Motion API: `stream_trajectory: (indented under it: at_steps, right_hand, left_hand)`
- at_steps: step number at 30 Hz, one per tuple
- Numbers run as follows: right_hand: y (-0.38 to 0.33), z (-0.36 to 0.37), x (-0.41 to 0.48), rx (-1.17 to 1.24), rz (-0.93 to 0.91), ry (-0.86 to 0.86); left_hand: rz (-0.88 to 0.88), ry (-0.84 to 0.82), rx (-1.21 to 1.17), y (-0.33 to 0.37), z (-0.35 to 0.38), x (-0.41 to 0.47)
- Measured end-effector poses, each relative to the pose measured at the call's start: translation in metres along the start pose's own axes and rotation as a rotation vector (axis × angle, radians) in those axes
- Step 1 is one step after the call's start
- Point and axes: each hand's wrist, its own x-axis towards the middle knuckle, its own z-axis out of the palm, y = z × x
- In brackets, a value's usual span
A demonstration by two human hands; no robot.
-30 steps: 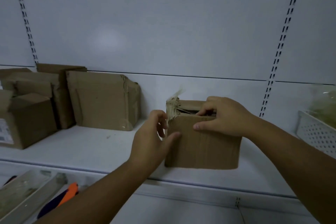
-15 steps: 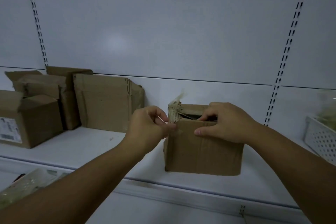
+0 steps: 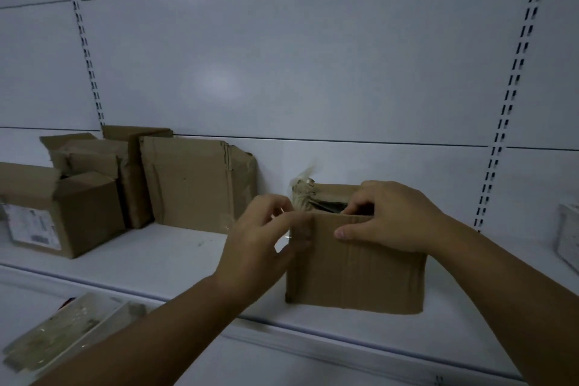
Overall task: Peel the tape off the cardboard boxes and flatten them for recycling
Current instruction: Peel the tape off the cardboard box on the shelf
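Dim bluish light; soft glare on back panel (image 3: 219,84); edges bowed.

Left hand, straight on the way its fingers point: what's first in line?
The small box: the left hand pinches tape at its top-left corner, so cardboard comes first. Depth is unclear.

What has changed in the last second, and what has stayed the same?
The left hand moved from beside the box to its top left corner and now pinches the tape there. The right hand still holds the box's top edge; the box stays on the shelf.
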Motion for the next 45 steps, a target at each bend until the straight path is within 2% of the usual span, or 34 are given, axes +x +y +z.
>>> stream_trajectory:
  at_steps: [2, 3, 7, 13, 17, 20, 22, 23, 26, 28, 31, 34, 37, 41, 44, 45]
  right_hand:
    - [-0.003, 0.004, 0.001, -0.004, 0.001, 0.012]
    - [-0.005, 0.006, 0.001, -0.004, -0.001, 0.016]
    - [-0.001, 0.003, -0.001, -0.024, -0.033, 0.021]
    - [0.003, 0.003, -0.002, -0.037, -0.135, 0.004]
    - [0.012, 0.0, -0.001, -0.014, -0.238, -0.018]
    - [0.027, -0.011, -0.004, -0.078, -0.301, -0.04]
    - [0.04, -0.019, -0.009, -0.19, -0.243, -0.054]
    - [0.046, -0.022, -0.012, -0.223, -0.165, -0.073]
    - [0.046, -0.023, -0.019, -0.136, 0.062, -0.105]
    - [0.027, -0.013, -0.018, -0.04, 0.124, 0.02]
    - [-0.011, 0.014, -0.014, -0.044, 0.14, 0.266]
    - [-0.021, 0.028, -0.012, 0.067, 0.171, 0.321]
    - [-0.017, 0.026, -0.011, 0.211, 0.214, 0.339]
    - [-0.017, 0.034, -0.005, 0.215, 0.235, 0.351]
    - [-0.013, 0.041, -0.004, 0.155, 0.221, 0.389]
    - [-0.012, 0.043, -0.003, 0.14, 0.215, 0.408]
  left_hand:
    - [0.096, 0.063, 0.023, -0.005, -0.001, 0.006]
    - [0.077, 0.072, -0.02, -0.007, -0.004, 0.009]
    - [-0.283, 0.079, -0.381, -0.006, -0.016, 0.026]
    - [-0.582, 0.009, -0.57, -0.027, -0.038, 0.046]
    - [-0.621, -0.107, -0.596, -0.049, -0.049, 0.058]
    - [-0.641, -0.135, -0.883, -0.049, -0.032, 0.052]
    - [-0.67, -0.22, -1.067, -0.042, -0.016, 0.046]
    - [-0.662, -0.281, -1.082, -0.038, -0.008, 0.044]
    - [-0.566, -0.378, -0.931, -0.025, 0.009, 0.043]
    - [-0.531, -0.36, -0.858, -0.019, 0.016, 0.048]
    - [-0.54, -0.334, -0.835, -0.016, 0.022, 0.055]
    - [-0.577, -0.293, -0.931, -0.03, 0.019, 0.063]
    - [-0.645, -0.311, -1.145, -0.051, 0.016, 0.066]
    - [-0.837, -0.368, -1.505, -0.063, 0.025, 0.05]
    - [-0.98, -0.179, -1.775, -0.068, 0.025, 0.041]
    - [-0.992, -0.088, -1.713, -0.069, 0.025, 0.036]
